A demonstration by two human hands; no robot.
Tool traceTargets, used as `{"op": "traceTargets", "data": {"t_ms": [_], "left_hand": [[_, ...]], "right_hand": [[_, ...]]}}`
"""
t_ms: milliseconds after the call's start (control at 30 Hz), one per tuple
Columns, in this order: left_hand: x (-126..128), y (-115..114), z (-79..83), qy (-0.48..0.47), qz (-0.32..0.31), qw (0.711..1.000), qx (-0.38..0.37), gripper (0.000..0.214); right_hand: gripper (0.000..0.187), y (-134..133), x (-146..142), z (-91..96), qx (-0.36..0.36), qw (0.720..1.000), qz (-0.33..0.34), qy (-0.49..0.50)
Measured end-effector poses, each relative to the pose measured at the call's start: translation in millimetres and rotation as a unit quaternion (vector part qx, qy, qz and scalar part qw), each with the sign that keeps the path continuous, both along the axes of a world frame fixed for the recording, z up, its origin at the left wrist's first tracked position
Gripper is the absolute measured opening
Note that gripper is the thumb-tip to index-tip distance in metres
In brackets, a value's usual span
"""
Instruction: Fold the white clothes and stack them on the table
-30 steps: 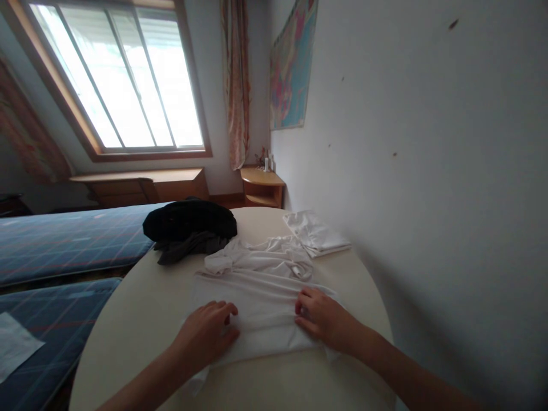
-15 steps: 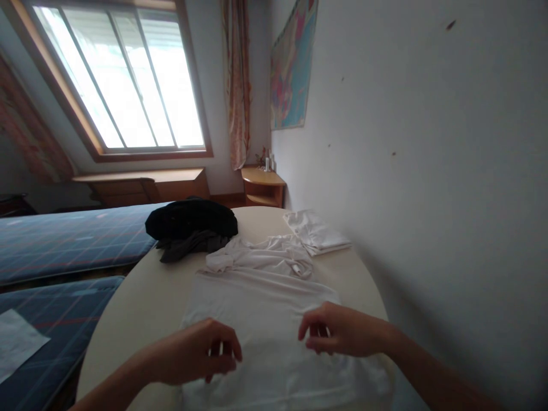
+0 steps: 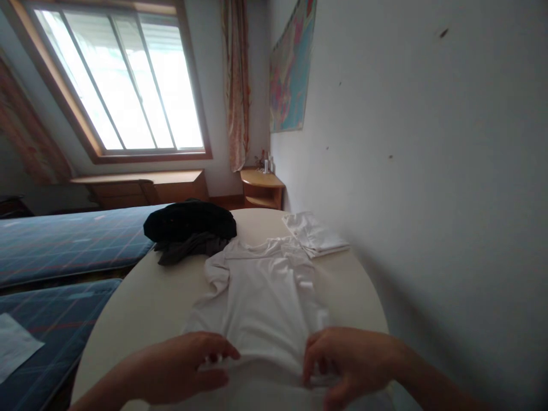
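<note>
A white T-shirt (image 3: 261, 291) lies stretched lengthwise on the round cream table (image 3: 141, 308), collar away from me. My left hand (image 3: 180, 368) pinches the cloth near its lower left part, fingers closed on the fabric. My right hand (image 3: 346, 359) grips the lower right part in the same way. A crease runs across the shirt between the two hands. Both forearms come in from the bottom edge.
A heap of black and grey clothes (image 3: 190, 225) sits at the table's far left. A folded white garment (image 3: 314, 234) lies at the far right by the wall. Beds with blue checked covers (image 3: 64, 242) stand to the left, with a window behind them.
Both hands drew back toward me with the shirt's lower part in them. The bunched upper half has been pulled out flat and long.
</note>
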State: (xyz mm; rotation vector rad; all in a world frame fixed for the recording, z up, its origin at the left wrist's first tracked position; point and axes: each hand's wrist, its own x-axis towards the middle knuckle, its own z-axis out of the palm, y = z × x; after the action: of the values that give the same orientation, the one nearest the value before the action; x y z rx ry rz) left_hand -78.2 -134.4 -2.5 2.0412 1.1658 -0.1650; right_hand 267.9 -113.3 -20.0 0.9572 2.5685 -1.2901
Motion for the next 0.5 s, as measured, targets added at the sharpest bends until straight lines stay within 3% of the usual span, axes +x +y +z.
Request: {"op": "traceTargets", "data": {"t_ms": [67, 100, 200, 267, 367, 433, 500], "left_hand": [[1, 7, 7.6, -0.012, 0.003, 0.999, -0.044, 0.037], [1, 13, 6.1, -0.027, 0.014, 0.999, -0.03, 0.037], [4, 38, -16.3, -0.066, 0.067, 0.985, 0.143, 0.041], [5, 51, -36.7, -0.029, 0.066, 0.971, 0.229, 0.05], [4, 56, -55.1, 0.043, 0.047, 0.972, 0.227, 0.06], [1, 48, -52.7, 0.057, 0.034, 0.977, 0.204, 0.059], [-2, 38, -39.9, 0.043, 0.023, 0.982, 0.181, 0.054]], "right_hand": [[0.039, 1, -5, 3.7, -0.063, 0.998, 0.016, -0.011], [0.034, 4, -8, 3.9, -0.059, 0.998, 0.006, -0.007], [0.026, 22, -14, -2.5, 0.095, 0.992, -0.078, 0.034], [0.036, 36, -15, -11.0, 0.211, 0.968, -0.13, 0.048], [0.055, 48, -11, -21.8, 0.259, 0.956, -0.132, 0.024], [0.056, 46, -6, -22.2, 0.241, 0.963, -0.12, 0.005], [0.052, 38, -3, -15.9, 0.208, 0.972, -0.104, 0.005]]}}
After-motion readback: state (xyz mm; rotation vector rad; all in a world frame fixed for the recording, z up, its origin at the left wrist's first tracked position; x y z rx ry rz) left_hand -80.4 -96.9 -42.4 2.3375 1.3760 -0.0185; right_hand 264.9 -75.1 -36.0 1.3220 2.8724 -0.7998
